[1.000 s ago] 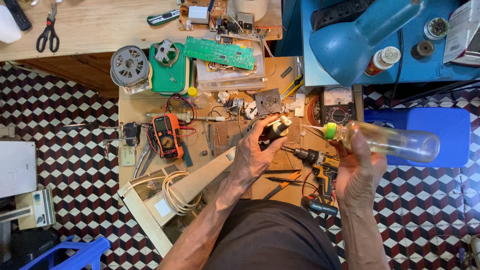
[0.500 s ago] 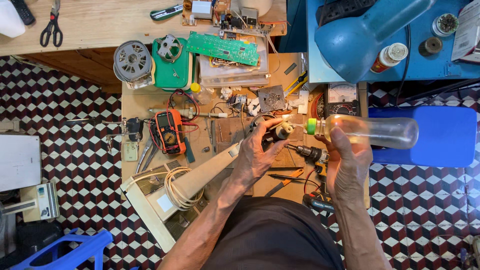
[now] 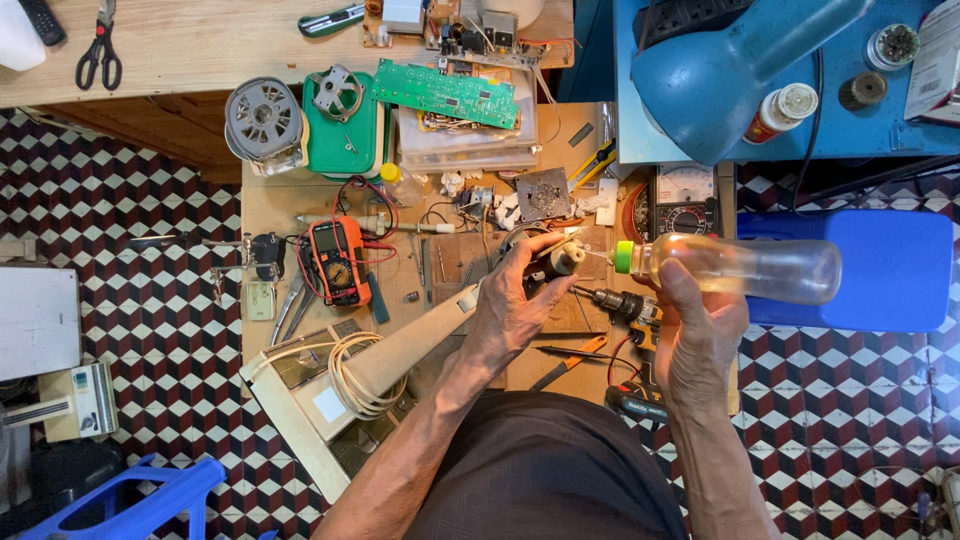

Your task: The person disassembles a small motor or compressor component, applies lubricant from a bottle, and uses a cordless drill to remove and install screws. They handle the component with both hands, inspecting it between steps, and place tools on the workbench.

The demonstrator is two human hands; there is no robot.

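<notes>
Small motor [image 3: 562, 260] sits at frame centre, gripped in the left hand [image 3: 515, 305] with fingers curled around it. Right hand [image 3: 700, 325] clasps a clear squeeze bottle [image 3: 745, 268] tipped sideways, its green nozzle [image 3: 624, 257] aimed at the motor's shaft, above the cluttered workbench [image 3: 270, 205].

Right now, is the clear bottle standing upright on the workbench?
No. The right hand holds the clear bottle sideways above the bench, its green nozzle pointing at the small motor in the left hand.
</notes>
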